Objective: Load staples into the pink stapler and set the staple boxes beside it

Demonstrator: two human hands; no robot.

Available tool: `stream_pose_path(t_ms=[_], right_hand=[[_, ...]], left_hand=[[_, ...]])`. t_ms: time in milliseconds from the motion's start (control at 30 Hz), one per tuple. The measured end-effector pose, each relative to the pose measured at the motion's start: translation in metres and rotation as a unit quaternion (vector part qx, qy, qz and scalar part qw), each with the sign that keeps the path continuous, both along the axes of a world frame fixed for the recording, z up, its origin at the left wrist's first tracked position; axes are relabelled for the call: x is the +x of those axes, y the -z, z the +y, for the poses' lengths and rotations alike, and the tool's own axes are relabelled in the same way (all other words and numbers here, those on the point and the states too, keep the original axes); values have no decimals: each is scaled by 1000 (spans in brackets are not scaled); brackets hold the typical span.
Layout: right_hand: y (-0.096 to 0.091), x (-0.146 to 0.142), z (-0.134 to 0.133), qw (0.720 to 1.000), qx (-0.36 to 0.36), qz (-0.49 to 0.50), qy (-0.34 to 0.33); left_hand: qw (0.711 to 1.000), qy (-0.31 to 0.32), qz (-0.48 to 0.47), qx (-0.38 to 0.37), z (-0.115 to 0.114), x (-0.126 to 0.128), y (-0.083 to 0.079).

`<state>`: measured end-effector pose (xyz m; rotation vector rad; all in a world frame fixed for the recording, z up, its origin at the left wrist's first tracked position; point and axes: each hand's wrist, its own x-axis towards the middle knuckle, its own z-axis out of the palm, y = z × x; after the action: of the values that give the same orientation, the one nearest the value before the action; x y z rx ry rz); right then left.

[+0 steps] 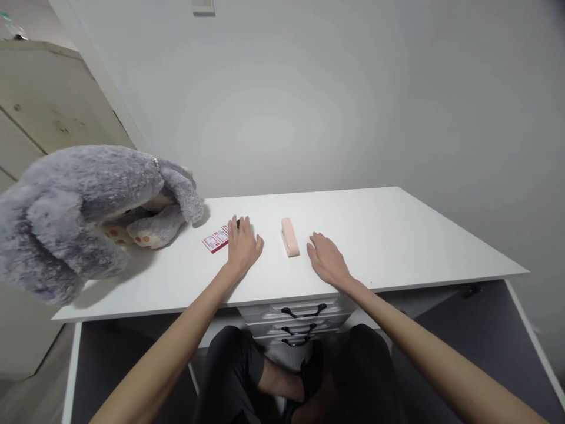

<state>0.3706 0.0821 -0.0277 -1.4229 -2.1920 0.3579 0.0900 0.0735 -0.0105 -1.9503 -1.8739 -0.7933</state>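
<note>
Lying flat on the white desk (397, 235), the pink stapler (290, 237) sits between the two hands, close to both but touching neither. The left hand (242, 246) rests palm down with its fingers a little apart, holding nothing. Its side is right by a small red and white card (216, 239), and a small dark thing (238, 223) peeks out by its fingertips. The right hand (327, 259) lies flat too, fingers near together and empty. I think a quick sweep of the left hand could push the card or the dark thing away. The big grey plush toy (88, 212) hangs over the desk's left edge and might slide off. The card has red print, too small to read, and the stapler shows no name
</note>
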Motion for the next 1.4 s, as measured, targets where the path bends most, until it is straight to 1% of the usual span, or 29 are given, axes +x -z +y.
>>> stream_pose_path(t_ms=[100, 200, 300, 467, 567, 667, 767, 867, 1000, 1167, 1300, 1400], right_hand=[[-3, 2, 0, 997, -21, 69, 1], [-5, -3, 1, 993, -46, 105, -15], [-9, -18, 4, 992, -58, 111, -31], [-16, -44, 8, 991, -71, 110, -27], [-19, -49, 9, 989, -83, 122, -21], [-19, -47, 10, 984, -88, 151, -37], [-17, -46, 11, 978, -69, 186, -57], [-15, -47, 10, 978, -42, 199, -57], [-16, -50, 6, 972, -51, 219, -70], [-14, -46, 6, 956, -73, 258, -117], [-12, -42, 9, 943, -111, 287, -129], [-14, -40, 9, 936, -136, 294, -135]], left_hand=[[998, 58, -3, -14, -3, 2, 2], [997, 77, -1, -28, -5, 3, 1], [996, 84, 4, -34, -6, 3, -1], [990, 132, 1, -51, -7, 2, -3], [983, 167, -33, -66, -6, -1, -1], [970, 207, -93, -87, -5, -4, 0], [952, 233, -165, -106, -6, -7, -3], [934, 247, -231, -117, -8, -6, -9], [917, 264, -269, -135, -13, -2, -18], [910, 268, -283, -138, -20, 8, -22], [915, 250, -284, -140, -23, 18, -21], [914, 239, -294, -146, -24, 22, -20]])
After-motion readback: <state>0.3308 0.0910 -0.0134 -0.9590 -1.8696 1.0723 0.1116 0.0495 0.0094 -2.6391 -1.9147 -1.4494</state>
